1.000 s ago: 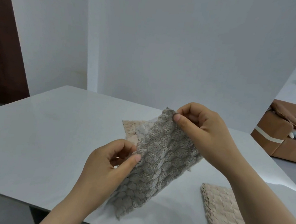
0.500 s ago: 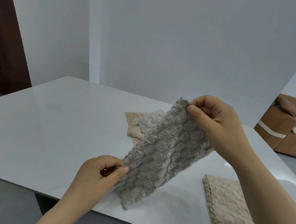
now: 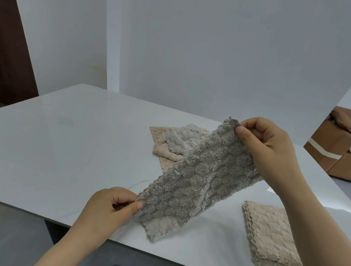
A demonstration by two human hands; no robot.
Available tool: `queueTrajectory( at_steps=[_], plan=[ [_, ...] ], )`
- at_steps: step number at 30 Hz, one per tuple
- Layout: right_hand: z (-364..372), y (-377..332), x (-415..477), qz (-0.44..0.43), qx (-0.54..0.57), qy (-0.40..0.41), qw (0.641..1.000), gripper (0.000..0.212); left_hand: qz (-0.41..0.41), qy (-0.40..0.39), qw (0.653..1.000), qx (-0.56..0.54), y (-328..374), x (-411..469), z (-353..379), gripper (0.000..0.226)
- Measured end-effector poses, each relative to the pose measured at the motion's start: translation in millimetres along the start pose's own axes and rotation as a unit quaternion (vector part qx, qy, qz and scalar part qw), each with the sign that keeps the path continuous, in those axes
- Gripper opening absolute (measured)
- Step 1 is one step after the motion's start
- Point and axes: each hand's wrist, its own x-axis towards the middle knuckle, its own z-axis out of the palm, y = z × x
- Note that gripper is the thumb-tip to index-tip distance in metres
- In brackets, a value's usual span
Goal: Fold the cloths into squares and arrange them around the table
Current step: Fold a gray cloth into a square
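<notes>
A grey fleecy cloth (image 3: 198, 180), folded into a long strip, is stretched slantwise above the white table (image 3: 69, 146). My left hand (image 3: 111, 207) pinches its lower near end, close to the table's front edge. My right hand (image 3: 267, 147) pinches its upper far end, higher up. Behind the strip lies a loose pile of cloths (image 3: 175, 145), beige below and pale grey on top, partly hidden by the strip. A beige cloth folded into a square (image 3: 267, 232) lies flat at the front right, partly covered by my right forearm.
The table's front edge runs diagonally below my left hand, with grey floor (image 3: 7, 235) beneath. A white wall stands close behind the table. A brown sofa (image 3: 339, 148) sits off the right side, and a dark door (image 3: 8, 48) at the far left.
My left hand has slid down along the grey cloth to its lower end near the table edge, and my right hand has moved right, drawing the strip out longer and tauter.
</notes>
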Motion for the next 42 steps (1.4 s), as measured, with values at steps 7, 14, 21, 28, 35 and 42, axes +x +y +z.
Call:
queueTrajectory(
  at_steps=[7,14,21,28,35,42],
  plan=[
    [-1.2,12.9,-5.9,0.032,0.020,0.023,0.999,0.011,-0.038,0.043,0.998,-0.019,-5.3,5.9,-6.0,0.022],
    [-2.6,25.0,-14.8,0.055,0.029,0.047,0.997,0.012,-0.064,0.098,0.990,-0.079,0.5,13.1,-13.3,0.022],
    [-0.7,35.4,-27.5,0.065,-0.008,0.079,0.995,0.011,-0.036,0.144,0.985,-0.084,2.1,19.7,-23.8,0.010],
    [5.9,45.0,-42.0,0.062,-0.043,0.097,0.992,0.009,-0.033,0.101,0.993,-0.053,0.8,21.6,-26.7,0.015],
    [10.8,45.9,-54.0,0.055,-0.049,0.108,0.991,0.013,-0.069,0.103,0.977,-0.175,7.7,24.8,-16.7,0.022],
    [10.7,42.5,-58.7,0.049,-0.068,0.112,0.990,0.013,-0.016,0.148,0.980,-0.133,19.1,29.6,-12.1,0.019]
  ],
)
